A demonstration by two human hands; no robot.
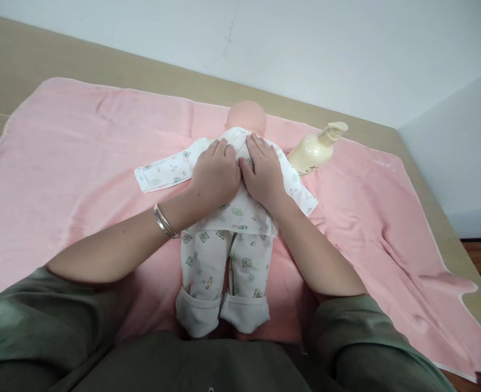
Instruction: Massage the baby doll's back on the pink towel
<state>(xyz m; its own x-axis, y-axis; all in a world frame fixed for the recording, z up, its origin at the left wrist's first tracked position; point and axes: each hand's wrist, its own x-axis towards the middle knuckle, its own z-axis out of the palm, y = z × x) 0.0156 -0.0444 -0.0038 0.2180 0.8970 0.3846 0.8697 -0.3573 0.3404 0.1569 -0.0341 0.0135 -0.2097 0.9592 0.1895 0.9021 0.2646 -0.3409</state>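
A baby doll [246, 115] lies stretched out with its smooth, bare head away from me; no facial features show. It wears a white printed shirt [237, 216] and matching trousers [246, 261] with turned-up cuffs. My left hand [218, 171] rests on the left half of the upper shirt, fingers laid over the cloth and gripping nothing. Beside it, my right hand [262, 171] lies flat on the right half, its thumb spread towards the left hand. The doll's arms are inside the sleeves, if there at all.
A pink blanket [60, 163] with a few wrinkles covers most of the wooden table [101, 68]. Close to the doll's right-side sleeve, a cream pump bottle [311, 152] leans or lies on the blanket. A white wall [305, 54] rises behind the table.
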